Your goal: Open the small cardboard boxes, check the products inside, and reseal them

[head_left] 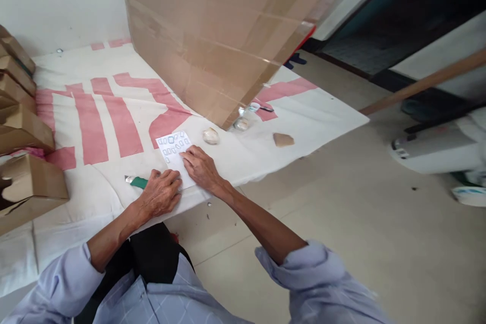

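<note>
Paper (187,178) lies at the near edge of the cloth-covered table (243,159), small drawn shapes across its far half. Our right hand (203,168) rests its fingertips on the sheet's right side, fingers bent. Our left hand (162,192) lies at its left edge, fingers curled; we cannot tell whether either hand pinches the paper. A green knife (138,182) meets the left hand, blade pointing away left. Beyond the paper stands a large cardboard box (212,45).
</note>
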{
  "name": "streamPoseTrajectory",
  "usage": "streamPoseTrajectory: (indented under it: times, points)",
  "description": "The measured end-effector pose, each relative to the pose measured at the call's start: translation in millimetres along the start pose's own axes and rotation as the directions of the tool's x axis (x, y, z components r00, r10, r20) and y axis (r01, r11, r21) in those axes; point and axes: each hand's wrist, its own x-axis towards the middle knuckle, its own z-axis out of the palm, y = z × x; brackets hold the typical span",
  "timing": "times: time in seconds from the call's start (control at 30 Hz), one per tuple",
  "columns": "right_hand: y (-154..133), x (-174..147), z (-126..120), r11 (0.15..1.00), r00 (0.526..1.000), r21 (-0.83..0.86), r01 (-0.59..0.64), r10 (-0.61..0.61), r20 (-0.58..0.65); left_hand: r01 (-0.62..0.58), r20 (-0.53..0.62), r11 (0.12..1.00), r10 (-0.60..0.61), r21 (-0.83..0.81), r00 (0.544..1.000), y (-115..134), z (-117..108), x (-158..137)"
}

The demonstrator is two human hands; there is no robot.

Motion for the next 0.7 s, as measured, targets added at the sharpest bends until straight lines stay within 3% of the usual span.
streamPoseTrajectory:
  times: [0.13, 0.27, 0.33, 0.37, 0.4, 0.47, 0.57, 0.63, 0.7]
  points:
    - [-4, -24, 7, 0.999, 0.998, -0.006, 0.033, -0.033, -0.048, 0.003, 0.038, 1.000, -0.004, 0.030, 0.999, 13, -10, -8]
    - [4, -37, 17, 0.998, 0.986, 0.007, 0.067, -0.065, -0.155, 0.100, -0.115, 0.995, -0.102, -0.023, 0.988, 14, -29, -47]
    - [6, -39, 20, 0.998, 0.984, 0.002, 0.064, -0.062, -0.169, 0.251, -0.240, 0.963, -0.268, -0.097, 0.933, 9, -36, -83]
    - [7, -40, 21, 0.998, 0.984, -0.005, 0.063, -0.063, -0.169, 0.338, -0.304, 0.929, -0.369, -0.151, 0.878, 5, -39, -104]
    - [8, -40, 22, 0.998, 0.983, -0.013, 0.065, -0.066, -0.169, 0.420, -0.365, 0.881, -0.472, -0.218, 0.802, 1, -40, -127]
    - [8, -41, 23, 0.997, 0.981, -0.030, 0.075, -0.079, -0.175, 0.550, -0.443, 0.745, -0.667, -0.378, 0.599, -8, -38, -176]
    - [8, -42, 24, 0.994, 0.975, -0.051, 0.099, -0.107, -0.194, 0.677, -0.396, 0.416, -0.897, -0.608, 0.195, -21, -30, -240]
    - [8, -42, 25, 0.993, 0.972, -0.057, 0.107, -0.117, -0.203, 0.667, -0.324, 0.228, -0.946, -0.710, -0.021, -32, -26, -269]
    - [7, -42, 26, 0.992, 0.971, -0.057, 0.108, -0.118, -0.209, 0.634, -0.288, 0.120, -0.943, -0.764, -0.169, -43, -25, -284]
